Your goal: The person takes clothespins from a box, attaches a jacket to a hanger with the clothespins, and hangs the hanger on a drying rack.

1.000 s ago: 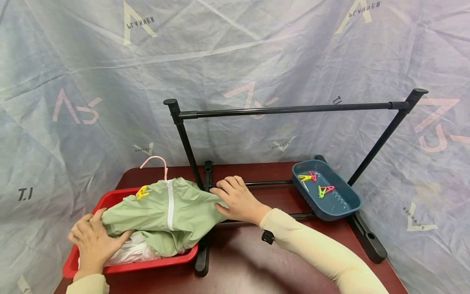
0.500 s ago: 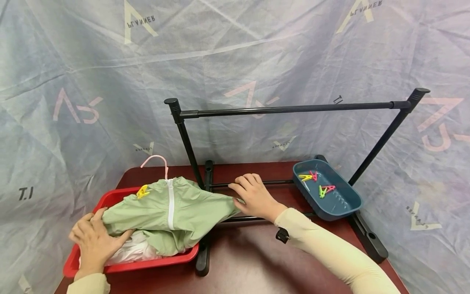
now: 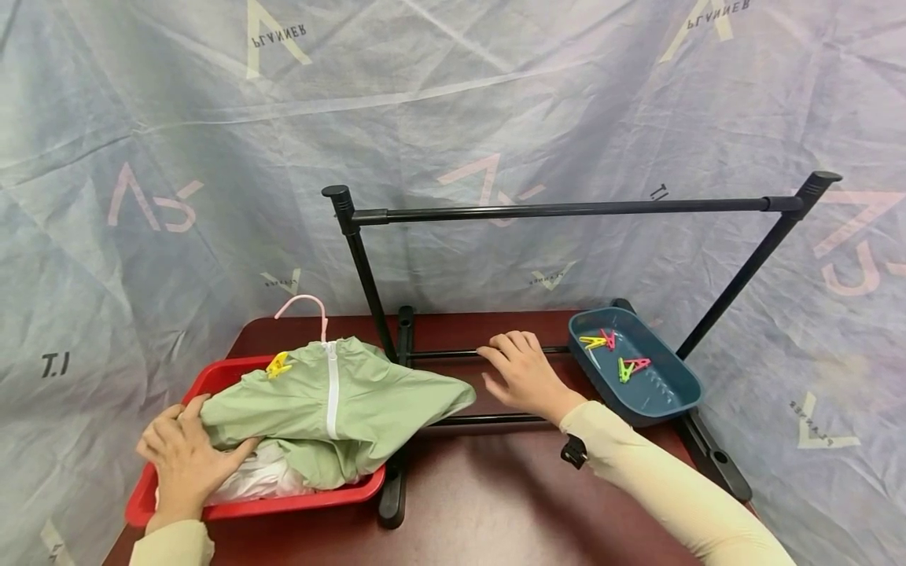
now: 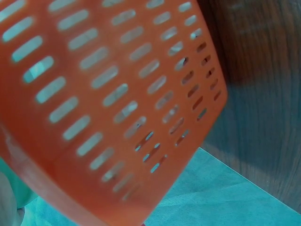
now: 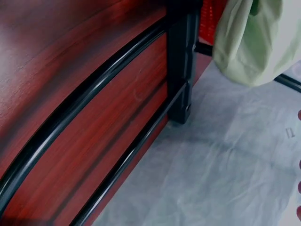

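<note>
A light green zip jacket (image 3: 297, 409) on a pink hanger (image 3: 322, 314) lies over a red basket (image 3: 283, 507). Its white zipper faces up, and a yellow clothespin (image 3: 278, 364) sits near the collar. At the basket's left side my left hand (image 3: 184, 456) holds the jacket's sleeve end between thumb and fingers. The left wrist view shows mostly the basket's slotted wall (image 4: 113, 94), so the fingertips are largely hidden. My right hand (image 3: 524, 373) hovers over the rack's lower bars, fingers loosely bent and holding nothing, apart from the other sleeve (image 5: 254, 52).
A black clothes rack (image 3: 566, 210) stands on the dark red table (image 3: 481, 503). At its right foot, a blue bin (image 3: 658, 393) holds several coloured clothespins (image 3: 626, 368). White fabric (image 3: 258, 475) lies in the basket under the jacket. A grey cloth backdrop (image 3: 453, 102) hangs behind.
My right hand has let go of the jacket's right sleeve and moved right, toward the blue bin. The sleeve now juts out on its own. My left hand has stayed in place.
</note>
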{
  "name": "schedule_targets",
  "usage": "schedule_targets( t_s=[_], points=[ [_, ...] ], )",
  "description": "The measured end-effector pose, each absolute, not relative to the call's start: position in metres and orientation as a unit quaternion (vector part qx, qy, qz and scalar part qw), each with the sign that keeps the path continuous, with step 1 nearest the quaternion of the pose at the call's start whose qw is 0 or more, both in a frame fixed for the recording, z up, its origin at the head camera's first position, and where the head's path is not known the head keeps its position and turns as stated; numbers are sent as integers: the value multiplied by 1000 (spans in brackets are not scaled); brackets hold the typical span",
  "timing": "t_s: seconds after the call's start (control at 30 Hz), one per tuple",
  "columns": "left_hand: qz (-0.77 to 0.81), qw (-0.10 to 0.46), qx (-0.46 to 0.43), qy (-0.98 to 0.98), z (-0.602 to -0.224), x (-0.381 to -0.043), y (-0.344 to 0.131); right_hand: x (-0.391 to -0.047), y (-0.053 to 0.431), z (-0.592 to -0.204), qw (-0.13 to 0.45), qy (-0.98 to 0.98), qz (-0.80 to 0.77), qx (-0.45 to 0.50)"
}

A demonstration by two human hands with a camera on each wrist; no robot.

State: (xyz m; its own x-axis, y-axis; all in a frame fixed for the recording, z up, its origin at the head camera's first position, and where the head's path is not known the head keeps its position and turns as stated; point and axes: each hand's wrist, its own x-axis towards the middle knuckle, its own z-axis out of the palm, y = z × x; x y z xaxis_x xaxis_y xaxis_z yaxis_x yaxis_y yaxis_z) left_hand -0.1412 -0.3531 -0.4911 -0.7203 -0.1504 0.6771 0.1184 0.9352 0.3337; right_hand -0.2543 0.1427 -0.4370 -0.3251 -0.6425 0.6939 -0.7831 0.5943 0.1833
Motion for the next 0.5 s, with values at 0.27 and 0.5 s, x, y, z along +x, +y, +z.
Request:
schedule_targets(
  t_s=[0.27,0.5],
  points=[
    [-168,413,-6,-895,-492,-143,-352,-257,160,-441,374,-819,93,425],
    [-159,429,-14,-889,-494,-144,-353,-258,172,-442,369,-828,92,411]
  ],
)
